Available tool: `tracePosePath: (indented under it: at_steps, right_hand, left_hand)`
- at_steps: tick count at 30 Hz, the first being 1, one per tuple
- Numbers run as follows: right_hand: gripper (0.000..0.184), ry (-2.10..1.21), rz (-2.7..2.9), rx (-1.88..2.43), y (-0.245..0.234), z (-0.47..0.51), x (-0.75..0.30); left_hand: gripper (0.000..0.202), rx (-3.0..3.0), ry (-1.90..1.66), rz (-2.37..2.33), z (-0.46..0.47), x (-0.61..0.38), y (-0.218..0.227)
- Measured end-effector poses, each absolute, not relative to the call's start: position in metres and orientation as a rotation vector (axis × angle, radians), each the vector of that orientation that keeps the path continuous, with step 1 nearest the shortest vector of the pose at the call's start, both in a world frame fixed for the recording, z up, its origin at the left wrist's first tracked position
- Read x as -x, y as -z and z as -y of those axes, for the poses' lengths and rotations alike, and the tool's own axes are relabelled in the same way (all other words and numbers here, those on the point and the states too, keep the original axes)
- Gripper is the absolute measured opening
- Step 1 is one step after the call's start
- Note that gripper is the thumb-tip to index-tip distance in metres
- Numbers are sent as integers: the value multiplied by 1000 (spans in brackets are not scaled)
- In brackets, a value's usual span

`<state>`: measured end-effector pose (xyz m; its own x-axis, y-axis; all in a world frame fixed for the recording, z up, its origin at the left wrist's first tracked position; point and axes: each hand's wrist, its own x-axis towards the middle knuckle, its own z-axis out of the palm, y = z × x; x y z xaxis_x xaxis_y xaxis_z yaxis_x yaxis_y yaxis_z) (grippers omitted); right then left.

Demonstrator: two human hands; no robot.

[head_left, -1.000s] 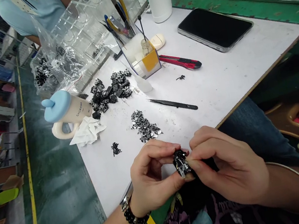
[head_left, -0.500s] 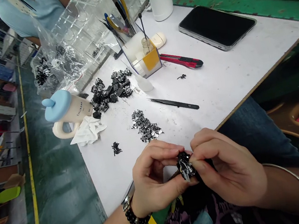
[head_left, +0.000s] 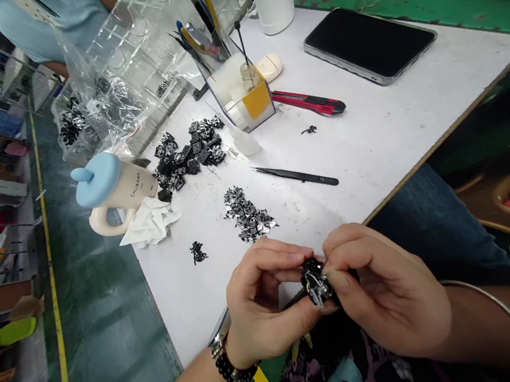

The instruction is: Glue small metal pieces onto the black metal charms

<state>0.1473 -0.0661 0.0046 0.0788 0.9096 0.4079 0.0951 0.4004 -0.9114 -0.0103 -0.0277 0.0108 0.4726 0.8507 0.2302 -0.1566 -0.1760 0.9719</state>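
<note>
the left hand (head_left: pixel 265 302) pinches a black-and-silver part (head_left: pixel 315 284); the right hand (head_left: pixel 385 293), thumb and forefinger together, nips its three-o'clock edge. this piece seems unfinished; silver pieces (head_left: pixel 247 215) and black parts (head_left: pixel 191 155) lie toward eleven o'clock, done or waiting unclear.

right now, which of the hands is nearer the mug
The left hand, below and to the right of the mug in the picture; the right hand is farther right.
</note>
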Motion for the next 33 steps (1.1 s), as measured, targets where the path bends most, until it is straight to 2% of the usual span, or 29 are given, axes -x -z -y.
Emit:
tracePosePath:
  at_steps: [24,33]
  right_hand:
    - [10,-823,1287,910,2,70,-142]
    - [14,-961,1279,815,7,71,-146]
  left_hand:
    - [44,-1480,-1025,-606,28,8,-9]
    - [44,-1460,-1023,-622,29,8,-9]
